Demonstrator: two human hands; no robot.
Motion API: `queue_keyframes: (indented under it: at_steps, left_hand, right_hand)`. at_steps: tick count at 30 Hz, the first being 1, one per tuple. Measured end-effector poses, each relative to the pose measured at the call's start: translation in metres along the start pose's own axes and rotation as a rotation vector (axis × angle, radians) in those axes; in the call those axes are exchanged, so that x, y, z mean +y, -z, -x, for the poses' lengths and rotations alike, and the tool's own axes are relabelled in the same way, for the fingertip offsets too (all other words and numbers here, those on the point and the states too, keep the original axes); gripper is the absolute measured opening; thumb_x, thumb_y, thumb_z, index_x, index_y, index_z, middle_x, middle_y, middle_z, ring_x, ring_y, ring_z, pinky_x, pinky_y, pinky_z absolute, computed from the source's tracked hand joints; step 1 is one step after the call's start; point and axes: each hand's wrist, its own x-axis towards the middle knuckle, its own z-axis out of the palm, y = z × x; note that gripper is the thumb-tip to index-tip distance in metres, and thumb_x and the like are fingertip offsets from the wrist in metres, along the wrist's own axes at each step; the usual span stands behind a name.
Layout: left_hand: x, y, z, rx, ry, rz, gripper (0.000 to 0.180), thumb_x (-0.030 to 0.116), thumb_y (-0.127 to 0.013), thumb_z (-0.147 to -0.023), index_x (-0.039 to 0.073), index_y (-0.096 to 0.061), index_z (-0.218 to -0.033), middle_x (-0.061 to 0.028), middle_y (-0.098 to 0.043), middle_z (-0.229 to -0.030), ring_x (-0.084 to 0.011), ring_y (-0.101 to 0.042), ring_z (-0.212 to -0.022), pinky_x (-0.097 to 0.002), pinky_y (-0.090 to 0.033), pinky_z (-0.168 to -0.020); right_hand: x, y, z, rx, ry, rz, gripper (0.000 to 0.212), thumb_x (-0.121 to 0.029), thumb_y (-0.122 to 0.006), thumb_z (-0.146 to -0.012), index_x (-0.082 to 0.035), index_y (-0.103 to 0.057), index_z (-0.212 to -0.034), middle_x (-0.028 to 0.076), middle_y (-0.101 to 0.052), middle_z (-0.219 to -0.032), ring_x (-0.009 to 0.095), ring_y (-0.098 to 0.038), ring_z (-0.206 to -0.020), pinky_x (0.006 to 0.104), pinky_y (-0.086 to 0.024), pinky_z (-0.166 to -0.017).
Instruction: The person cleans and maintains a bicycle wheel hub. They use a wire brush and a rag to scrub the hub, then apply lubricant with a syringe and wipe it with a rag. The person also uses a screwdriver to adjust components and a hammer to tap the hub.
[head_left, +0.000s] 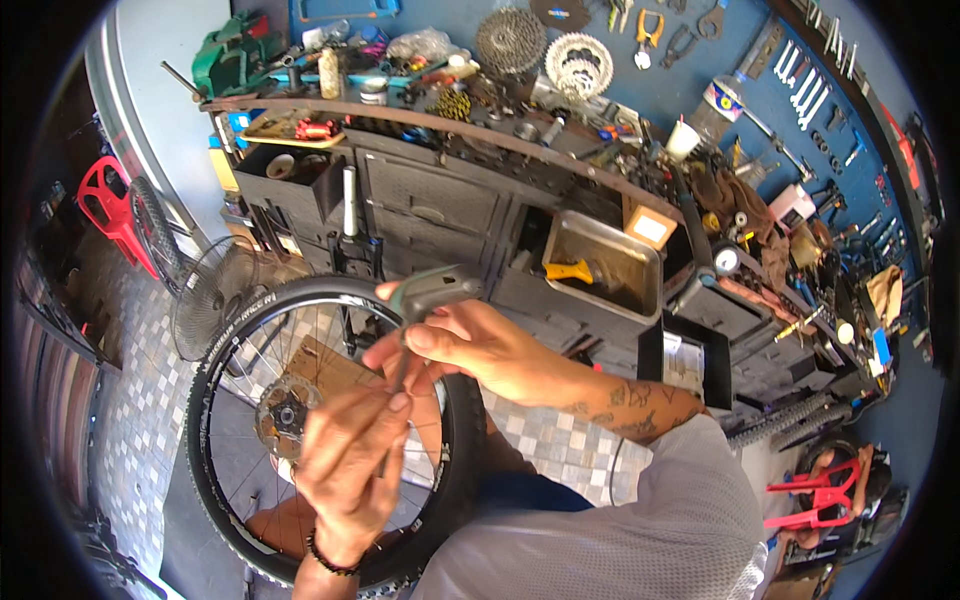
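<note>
My right hand (465, 345) is closed round a tool with a grey-green, slotted head (438, 290) and a thin dark shaft; its exact kind I cannot make out. Lower down, the fingers of my left hand (350, 455) are closed at the shaft's lower end, close to the right fingertips. Beneath both hands is a bicycle wheel (197, 425) with a black knobbly tyre, in front of my legs. Its brake disc (283, 415) shows left of my left hand, which covers part of the spokes.
Ahead runs a cluttered workbench (430, 122) with dark drawers. A metal tray (650, 290) holds a yellow-handled brush (568, 270). On the left stand a fan (215, 305) and a red chair (110, 205). At the lower right, another person sits near a red chair (825, 495).
</note>
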Motion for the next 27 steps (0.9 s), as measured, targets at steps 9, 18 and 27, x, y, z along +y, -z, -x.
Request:
queue_keyframes:
  at_steps: [9, 18, 27]
  left_hand:
    - [-0.076, 0.0, 0.061, 0.107, 0.348, -0.305, 0.046, -0.001, -0.072, -0.092, 0.002, -0.068, -0.138, -0.0191, -0.066, -0.133, -0.037, -0.063, -0.125, -0.048, -0.051, -0.107]
    - [-0.181, 0.056, 0.156, 0.466, 0.593, -0.781, 0.031, 0.003, -0.061, -0.106, -0.001, -0.068, -0.136, -0.0172, -0.07, -0.127, -0.0329, -0.065, -0.121, -0.0459, -0.053, -0.102]
    - [-0.219, 0.098, 0.192, 0.568, 0.682, -1.048, 0.031, 0.007, -0.059, -0.109, 0.0, -0.068, -0.138, -0.017, -0.072, -0.126, -0.0315, -0.07, -0.116, -0.0435, -0.055, -0.1]
  right_hand:
    - [-0.117, 0.139, -0.055, 0.52, 0.666, 0.505, 0.057, -0.013, -0.074, -0.102, -0.004, -0.046, -0.15, 0.018, -0.075, -0.115, 0.027, -0.076, -0.1, 0.0408, -0.067, -0.083]
    - [-0.343, 0.45, -0.134, 1.419, 1.157, 1.279, 0.053, -0.019, -0.085, -0.093, -0.015, -0.069, -0.144, 0.012, -0.081, -0.104, 0.016, -0.076, -0.091, 0.036, -0.059, -0.083]
    - [-0.362, 0.523, -0.188, 1.183, 1.103, 1.464, 0.055, -0.023, -0.071, -0.103, -0.032, -0.058, -0.156, 0.017, -0.078, -0.121, 0.03, -0.077, -0.112, 0.0412, -0.061, -0.089]
